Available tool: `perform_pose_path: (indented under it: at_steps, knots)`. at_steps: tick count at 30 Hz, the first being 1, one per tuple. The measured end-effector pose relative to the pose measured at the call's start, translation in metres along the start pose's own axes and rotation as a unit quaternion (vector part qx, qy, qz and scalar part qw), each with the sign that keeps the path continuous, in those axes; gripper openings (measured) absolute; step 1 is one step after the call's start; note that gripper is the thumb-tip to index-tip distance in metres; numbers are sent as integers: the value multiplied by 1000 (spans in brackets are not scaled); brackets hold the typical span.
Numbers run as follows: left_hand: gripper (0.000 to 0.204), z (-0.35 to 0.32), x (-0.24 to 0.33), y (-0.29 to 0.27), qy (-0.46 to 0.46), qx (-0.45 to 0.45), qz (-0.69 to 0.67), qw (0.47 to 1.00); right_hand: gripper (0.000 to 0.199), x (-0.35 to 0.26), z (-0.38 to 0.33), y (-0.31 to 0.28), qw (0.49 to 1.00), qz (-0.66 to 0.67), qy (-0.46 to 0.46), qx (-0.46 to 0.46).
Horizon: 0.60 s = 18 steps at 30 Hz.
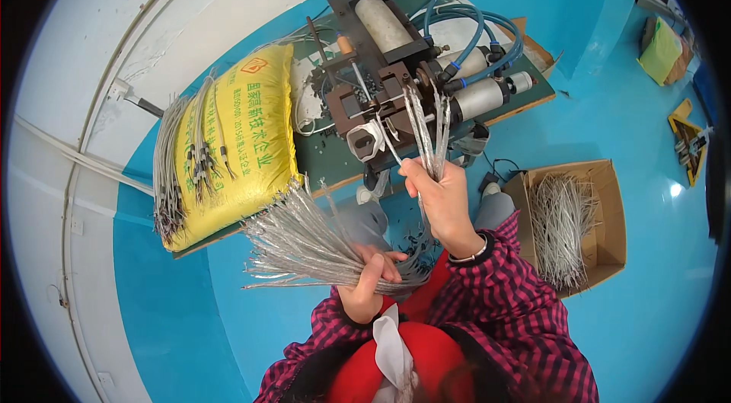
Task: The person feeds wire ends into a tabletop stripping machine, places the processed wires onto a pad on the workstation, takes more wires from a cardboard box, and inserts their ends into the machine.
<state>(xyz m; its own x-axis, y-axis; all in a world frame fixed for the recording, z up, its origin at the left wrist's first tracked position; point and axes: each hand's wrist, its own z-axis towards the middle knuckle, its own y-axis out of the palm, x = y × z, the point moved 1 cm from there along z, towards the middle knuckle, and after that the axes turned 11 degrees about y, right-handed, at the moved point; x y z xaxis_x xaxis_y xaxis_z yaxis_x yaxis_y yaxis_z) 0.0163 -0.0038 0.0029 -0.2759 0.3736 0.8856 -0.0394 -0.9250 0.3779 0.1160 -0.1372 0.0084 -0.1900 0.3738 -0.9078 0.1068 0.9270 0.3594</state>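
Seen right of centre: right hand (443, 197) closed, with thumb and fingers pressed together around several upright silver wires (421, 127), tips beside the front of the machine (384, 26). Angled up and left from the same grip: one thinner strand, its end close to the machine's white-wrapped part (366, 141); contact there impossible to tell. Seen below centre: left hand (371, 281) partly closed, with fingers curled loosely around a thick silver bundle (301, 247), fanned out toward the left, loose ends near the corner of the yellow sack (255, 121).

At upper centre: machine of dark blocks and silver cylinders on a green table (324, 163), with blue hoses (483, 26) looped to its right and small black pieces (324, 94) scattered to its left. At left: yellow sack lying on the table, with grey cables (169, 167) draped over it. At lower right: open cardboard box (611, 228) on the blue floor (655, 205), holding more silver wires. At far right: yellow frame (680, 125).

In the way: upright wires across part of the machine's front; silver bundle across part of the lap, hiding some of the left fingers.
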Motion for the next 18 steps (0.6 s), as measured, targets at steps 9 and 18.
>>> perform_pose_path:
  at_steps: [9, 18]
  knots:
    - [8, 0, -2, -1, -8, -1, 8, 1000, 19, 2, 10, -1, 1000, -12, 8, -10]
    - [8, 0, 0, -3, -11, -5, 14, 1000, 23, 3, 18, -3, 999, -34, -35, -1]
